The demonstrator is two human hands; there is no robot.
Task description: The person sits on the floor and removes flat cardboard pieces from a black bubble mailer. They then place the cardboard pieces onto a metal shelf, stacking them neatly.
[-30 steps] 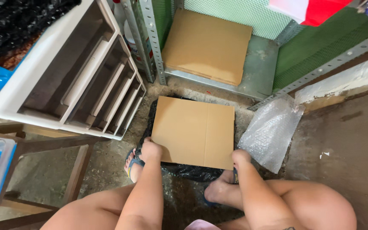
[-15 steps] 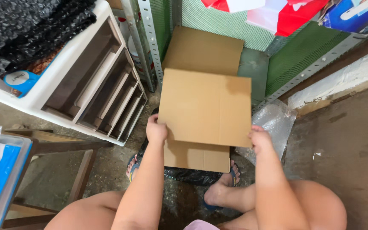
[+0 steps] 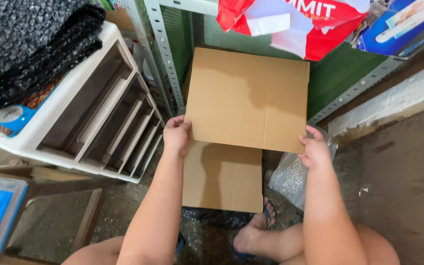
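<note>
Lifted higher since before, the flat cardboard sheet (image 3: 249, 98) is pinched at both side edges by the left hand (image 3: 176, 135) and right hand (image 3: 315, 149), keeping it level over a second sheet (image 3: 222, 179).

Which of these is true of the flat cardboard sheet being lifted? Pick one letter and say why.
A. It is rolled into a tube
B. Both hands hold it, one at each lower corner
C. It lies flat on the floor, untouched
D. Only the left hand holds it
B: the left hand grips the lower left corner of the raised cardboard sheet and the right hand grips its lower right corner, above a second cardboard piece.
</note>
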